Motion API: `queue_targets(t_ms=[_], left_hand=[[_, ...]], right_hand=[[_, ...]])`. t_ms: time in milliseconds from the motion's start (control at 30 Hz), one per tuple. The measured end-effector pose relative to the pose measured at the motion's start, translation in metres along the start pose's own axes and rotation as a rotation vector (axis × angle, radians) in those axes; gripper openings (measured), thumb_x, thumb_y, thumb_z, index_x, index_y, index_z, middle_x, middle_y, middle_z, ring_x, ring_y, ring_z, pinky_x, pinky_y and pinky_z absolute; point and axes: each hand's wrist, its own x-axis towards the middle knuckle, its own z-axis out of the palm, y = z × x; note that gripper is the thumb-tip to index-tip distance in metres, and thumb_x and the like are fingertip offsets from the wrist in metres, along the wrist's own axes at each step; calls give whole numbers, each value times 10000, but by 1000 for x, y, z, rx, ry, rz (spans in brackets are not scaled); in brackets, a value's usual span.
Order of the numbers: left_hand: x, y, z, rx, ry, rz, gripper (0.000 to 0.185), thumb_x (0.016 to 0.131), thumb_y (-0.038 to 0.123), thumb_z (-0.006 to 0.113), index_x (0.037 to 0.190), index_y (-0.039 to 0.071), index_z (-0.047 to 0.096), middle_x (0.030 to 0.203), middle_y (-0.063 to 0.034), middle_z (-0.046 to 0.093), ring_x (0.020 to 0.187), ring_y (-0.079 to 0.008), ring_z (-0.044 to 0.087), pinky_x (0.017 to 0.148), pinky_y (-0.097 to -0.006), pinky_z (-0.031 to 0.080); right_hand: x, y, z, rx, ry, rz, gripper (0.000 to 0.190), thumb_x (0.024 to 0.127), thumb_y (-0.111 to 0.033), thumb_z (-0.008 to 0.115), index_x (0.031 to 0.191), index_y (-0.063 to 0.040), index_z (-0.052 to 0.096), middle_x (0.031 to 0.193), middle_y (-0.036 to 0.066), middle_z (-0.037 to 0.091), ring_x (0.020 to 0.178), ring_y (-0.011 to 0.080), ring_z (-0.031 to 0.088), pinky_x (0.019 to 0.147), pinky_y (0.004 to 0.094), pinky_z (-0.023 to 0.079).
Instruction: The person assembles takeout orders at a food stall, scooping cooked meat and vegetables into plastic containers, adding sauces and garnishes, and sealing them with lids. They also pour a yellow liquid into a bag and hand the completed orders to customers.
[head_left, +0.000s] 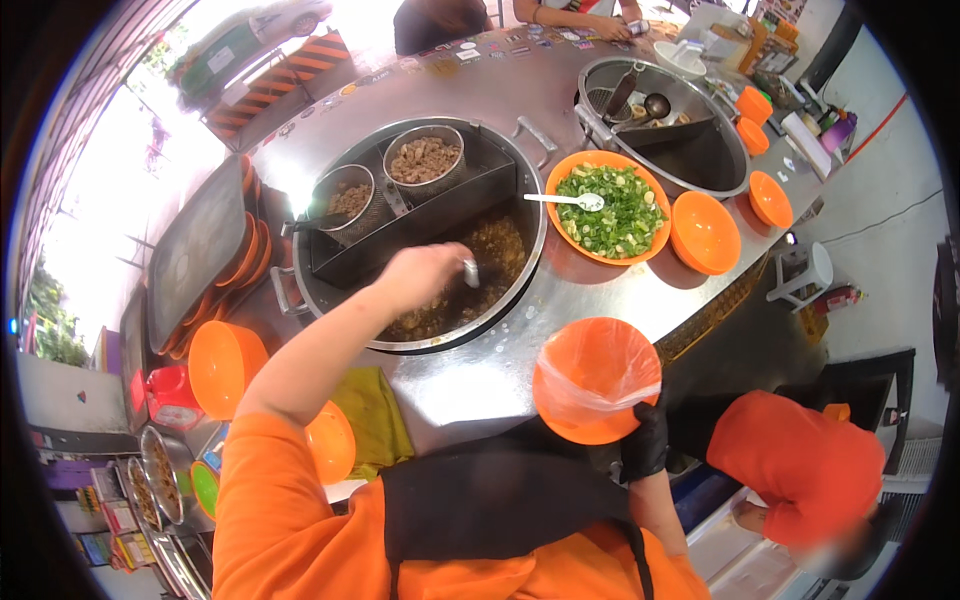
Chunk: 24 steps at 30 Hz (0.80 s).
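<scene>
My bare left hand (426, 271) reaches over a large round steel pot (541, 247). It grips a metal utensil (471, 273); only a short shiny part shows, so its kind is unclear. Below it, dark brown broth (491, 251) with bits in it fills the near section of the pot. Behind a metal divider (427, 214) stand two perforated strainer baskets holding pieces of cooked meat (424, 159). My right hand (643, 442), in a black glove, holds an orange bowl (577, 352) by its lower right side. A clear plastic bag (600, 386) lines the bowl.
Right of the pot sits an orange bowl of chopped green onions (615, 221) with a white spoon (577, 200). Stacked orange bowls (705, 232) and a second divided pot (697, 161) stand beyond. A co-worker in a red shirt (795, 465) bends over at right. Trays (199, 255) lean at left.
</scene>
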Motion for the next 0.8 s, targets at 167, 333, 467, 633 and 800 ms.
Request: queue_targets(t_ms=[167,333,467,633,800], left_hand=[[-1,-43,-15,-453,463,-428,246,914,237,648,1043,41,574,909,-76,685,762,-183,647,752,-326,512],[12,-54,23,-301,643,-421,183,919,217,579,1034,76,604,862,-126,680,800,-315,664,762,-393,516],[9,-53,37,-110,285,-408,168,903,165,560,1027,105,655,904,-172,681,841,-358,649,760,-418,526],[-15,-37,31,-135,62,-97,192,871,125,621,1060,107,647,1003,-116,693,873,-328,661,757,-379,542],[-46,-20,-10,137,-47,312,219,843,120,623,1061,105,624,1066,-79,673,954,-284,652,810,-377,550]], right_hand=[[11,5,8,146,1,-33,629,840,-256,573,1405,-43,395,1350,134,494,1258,278,487,1065,409,392],[31,6,29,172,7,-94,615,844,-282,574,1390,-47,417,1355,116,499,1259,277,487,1068,416,386],[36,0,40,186,47,-85,539,902,-288,556,1373,-51,442,1344,101,509,1240,261,499,1052,409,399],[37,1,44,215,26,-32,513,960,-343,524,1377,-58,434,1346,108,506,1228,252,508,1029,401,428],[39,6,39,103,-61,-31,568,976,-424,515,1396,-60,401,1368,119,489,1232,255,511,1019,402,448]])
